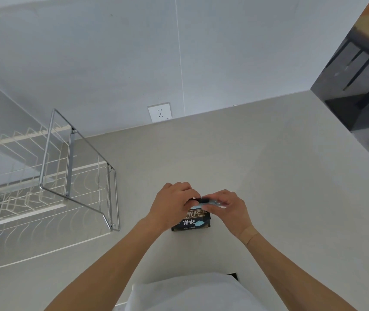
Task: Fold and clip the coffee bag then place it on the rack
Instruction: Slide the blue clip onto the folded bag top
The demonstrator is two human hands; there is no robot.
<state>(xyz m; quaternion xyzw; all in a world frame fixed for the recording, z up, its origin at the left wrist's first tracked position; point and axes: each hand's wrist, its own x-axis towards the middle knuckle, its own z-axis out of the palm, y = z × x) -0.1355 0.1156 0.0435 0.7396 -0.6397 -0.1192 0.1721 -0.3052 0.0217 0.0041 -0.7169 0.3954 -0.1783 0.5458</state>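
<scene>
A small black coffee bag (192,222) with white lettering stands upright on the pale counter (269,176), just in front of me. My left hand (171,204) grips the bag's folded top from the left. My right hand (229,209) holds a pale blue clip (210,204) against the bag's top edge from the right. The fingers of both hands meet over the fold and hide most of it. The wire rack (51,180) stands to the left on the counter, about an arm's width from the bag.
A wall socket (160,112) sits in the grey wall behind the counter. The counter's right edge drops off beside a dark glossy cabinet (358,86). My white shirt (190,292) fills the bottom of the view.
</scene>
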